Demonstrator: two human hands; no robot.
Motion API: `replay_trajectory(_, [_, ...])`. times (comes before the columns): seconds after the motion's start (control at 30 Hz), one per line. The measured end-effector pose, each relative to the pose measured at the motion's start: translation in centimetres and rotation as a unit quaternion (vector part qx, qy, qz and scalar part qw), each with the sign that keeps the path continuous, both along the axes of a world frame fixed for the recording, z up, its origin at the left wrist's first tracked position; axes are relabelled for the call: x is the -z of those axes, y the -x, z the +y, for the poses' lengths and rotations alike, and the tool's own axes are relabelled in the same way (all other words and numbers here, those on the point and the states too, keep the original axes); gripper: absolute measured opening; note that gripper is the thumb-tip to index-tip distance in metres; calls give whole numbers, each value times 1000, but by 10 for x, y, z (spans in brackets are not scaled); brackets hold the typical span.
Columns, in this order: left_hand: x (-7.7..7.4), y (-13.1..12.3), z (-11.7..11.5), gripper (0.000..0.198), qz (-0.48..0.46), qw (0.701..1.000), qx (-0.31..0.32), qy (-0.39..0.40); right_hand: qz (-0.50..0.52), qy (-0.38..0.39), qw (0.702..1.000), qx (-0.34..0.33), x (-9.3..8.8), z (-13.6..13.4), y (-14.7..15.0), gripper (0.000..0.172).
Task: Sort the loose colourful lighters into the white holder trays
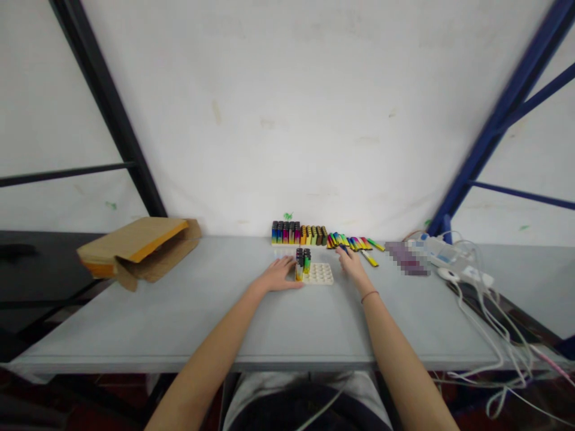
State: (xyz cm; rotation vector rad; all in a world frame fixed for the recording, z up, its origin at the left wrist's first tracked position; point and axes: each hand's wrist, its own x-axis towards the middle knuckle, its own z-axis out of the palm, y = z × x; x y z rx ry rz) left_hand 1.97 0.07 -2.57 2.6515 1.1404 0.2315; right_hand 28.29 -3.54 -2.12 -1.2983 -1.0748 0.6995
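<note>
At the bottom of the frame, 2 bare forearms run up from the person's lap onto the grey table. The left hand, just left of centre, lies palm down and flat on the tabletop, fingers loosely spread and closed on nothing. Its thumb side is right at the left edge of the white tray.

The tray sits at the centre of the frame, a shallow moulded piece with round wells, most of them bare. A small cluster of standing lighters fills its left end, upright, just beside the left hand's fingertips.

The right hand, just right of the tray, wears a thin band on its wrist. It stretches forward with its fingertips on the near edge of the loose lighters; whether they pinch 1 cannot be told at this size. These lie flat in a fanned heap of bright mixed colours, right of centre.

Behind the tray, against the wall, a row of lighters stands upright in 1 tight line. Farther left, a cardboard box lies at the table's edge. At right sits a blurred purple patch, then a power strip with white cables trailing toward the lower right.
</note>
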Motion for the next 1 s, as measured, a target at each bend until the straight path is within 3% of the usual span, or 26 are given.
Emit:
replay_trajectory(0.1, [-1,0,-1,90,6,1000,-1,4,120,116,985,-36,-6,-3,8,48])
replay_trajectory(0.17, [-1,0,-1,90,8,1000,-3,5,159,137,977,-34,-8,-4,11,54])
replay_trajectory(0.57, [-5,-1,-3,91,12,1000,-7,6,245,93,964,43,-17,-10,13,51])
replay_trajectory(0.73, [-3,0,-1,90,7,1000,-3,5,227,93,967,67,-14,-9,13,50])
replay_trajectory(1.0, [-2,-1,-1,90,19,1000,-7,0,237,105,966,20,-12,-8,14,54])
